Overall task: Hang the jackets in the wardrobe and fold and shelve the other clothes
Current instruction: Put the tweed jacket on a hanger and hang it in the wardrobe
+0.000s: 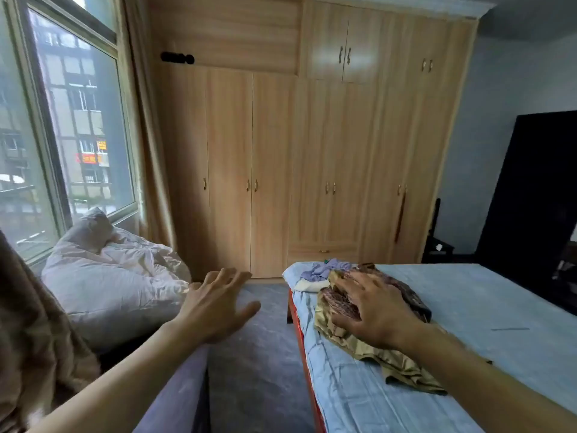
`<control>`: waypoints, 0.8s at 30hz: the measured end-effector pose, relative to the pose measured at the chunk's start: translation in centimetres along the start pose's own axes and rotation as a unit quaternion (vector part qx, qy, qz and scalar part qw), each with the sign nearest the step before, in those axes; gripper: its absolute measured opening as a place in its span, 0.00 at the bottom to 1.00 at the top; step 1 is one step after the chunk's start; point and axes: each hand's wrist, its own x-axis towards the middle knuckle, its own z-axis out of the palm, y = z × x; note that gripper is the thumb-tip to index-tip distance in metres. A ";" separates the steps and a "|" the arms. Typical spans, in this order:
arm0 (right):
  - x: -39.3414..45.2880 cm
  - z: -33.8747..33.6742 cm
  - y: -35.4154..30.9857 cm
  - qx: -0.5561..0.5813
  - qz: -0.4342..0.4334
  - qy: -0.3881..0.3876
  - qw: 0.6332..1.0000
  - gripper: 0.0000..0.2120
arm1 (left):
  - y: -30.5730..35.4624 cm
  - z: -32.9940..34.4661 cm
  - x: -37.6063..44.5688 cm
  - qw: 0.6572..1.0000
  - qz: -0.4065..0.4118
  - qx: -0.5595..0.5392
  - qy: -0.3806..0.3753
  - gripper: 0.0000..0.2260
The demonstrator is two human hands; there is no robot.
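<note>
Lying under the right hand's (371,310) spread fingers (349,284): patterned clothes (340,303).

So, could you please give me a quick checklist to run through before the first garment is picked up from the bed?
1. Right hand on the clothes pile: ok, fingers spread flat on it, nothing gripped.
2. Left hand free: ok, open over the floor.
3. Wardrobe ready to receive: not ok, all visible doors closed.
4. Folding space on the bed: ok, bare sheet right of the pile.
5. Which garments are jackets: cannot tell, pile crumpled.
6. Hangers to hand: cannot tell, none in view.
</note>
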 end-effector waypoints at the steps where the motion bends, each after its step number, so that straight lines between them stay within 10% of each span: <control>1: 0.9 0.5 0.5 0.007 0.000 -0.002 1.000 0.37 | 0.0 0.5 0.8 1.000 0.000 -0.003 -0.006 0.42; 24: 32.5 10.7 7.1 0.026 -0.047 0.005 0.999 0.38 | -6.2 11.8 27.6 0.998 -0.043 0.029 -0.036 0.40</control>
